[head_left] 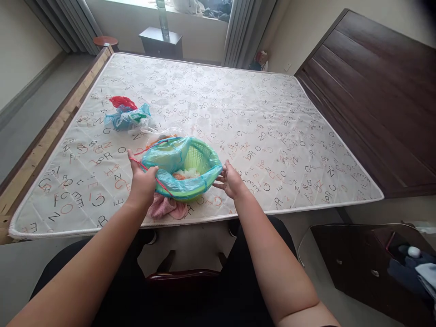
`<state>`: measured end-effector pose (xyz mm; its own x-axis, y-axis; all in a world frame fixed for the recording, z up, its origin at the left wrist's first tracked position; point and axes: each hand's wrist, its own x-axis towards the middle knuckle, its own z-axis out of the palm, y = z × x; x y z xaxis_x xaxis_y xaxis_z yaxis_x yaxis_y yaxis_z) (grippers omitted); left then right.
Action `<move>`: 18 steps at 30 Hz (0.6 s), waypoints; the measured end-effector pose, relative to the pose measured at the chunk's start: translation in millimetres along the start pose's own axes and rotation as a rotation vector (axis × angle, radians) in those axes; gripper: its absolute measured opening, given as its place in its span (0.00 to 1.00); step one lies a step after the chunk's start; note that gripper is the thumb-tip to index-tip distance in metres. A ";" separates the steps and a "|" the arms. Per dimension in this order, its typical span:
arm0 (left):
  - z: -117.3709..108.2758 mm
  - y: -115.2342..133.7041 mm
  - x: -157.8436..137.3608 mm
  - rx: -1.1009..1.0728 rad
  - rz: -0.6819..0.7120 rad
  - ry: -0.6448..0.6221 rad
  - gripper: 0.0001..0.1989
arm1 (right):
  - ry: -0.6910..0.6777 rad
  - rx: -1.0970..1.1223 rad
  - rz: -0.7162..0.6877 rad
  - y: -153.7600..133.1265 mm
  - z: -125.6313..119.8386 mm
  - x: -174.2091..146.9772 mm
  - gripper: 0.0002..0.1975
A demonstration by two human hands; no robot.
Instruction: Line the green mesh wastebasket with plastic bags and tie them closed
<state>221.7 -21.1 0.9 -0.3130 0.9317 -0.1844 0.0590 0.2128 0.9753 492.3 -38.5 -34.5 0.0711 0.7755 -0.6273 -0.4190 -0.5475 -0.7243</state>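
A green plastic basket (195, 157) sits tilted near the front edge of the mattress. A translucent blue plastic bag (170, 152) with a red drawstring lies over its rim and partly lines it. Whitish and orange bits, too small to name, are inside. My left hand (143, 181) is closed on the bag's left edge by the drawstring, thumb toward the rim. My right hand (233, 180) holds the right rim of the bag-covered basket, its fingers partly under it. A pink cloth (166, 206) lies below the basket.
Crumpled red (122, 101) and blue plastic bags (126, 119) lie farther left on the letter-printed mattress (272, 136). A clear bag with something orange (163, 138) sits behind the basket. A dark headboard (374, 100) stands right; a brown cabinet (357, 254) stands at lower right.
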 end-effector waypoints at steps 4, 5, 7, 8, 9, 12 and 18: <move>1.0 -1.3 8.3 -0.039 -0.071 -0.006 0.60 | -0.019 0.132 -0.026 -1.1 -1.2 1.3 0.09; 1.3 -1.5 9.0 -0.015 -0.063 -0.001 0.61 | -0.034 0.131 -0.041 -0.4 -0.9 1.7 0.07; 1.6 -2.6 10.5 0.024 -0.056 0.002 0.62 | -0.062 0.126 -0.061 1.6 0.2 2.5 0.14; 1.7 -3.7 11.5 0.031 -0.056 0.007 0.62 | -0.071 0.131 -0.066 2.6 0.8 2.8 0.18; 1.7 -4.9 12.8 0.029 -0.056 0.016 0.63 | -0.075 0.140 -0.068 3.4 1.4 2.8 0.21; 1.6 -8.0 16.5 -0.001 -0.083 0.034 0.64 | -0.101 0.147 -0.054 3.4 2.2 1.5 0.25; 2.9 -10.4 16.9 -0.041 -0.191 0.034 0.65 | -0.211 0.157 -0.025 -7.8 -1.1 -6.7 0.17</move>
<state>218.6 -6.8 -12.6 -0.3466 0.8650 -0.3629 -0.0432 0.3717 0.9273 496.1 -39.7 -24.9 -0.1003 0.8457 -0.5242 -0.5561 -0.4845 -0.6752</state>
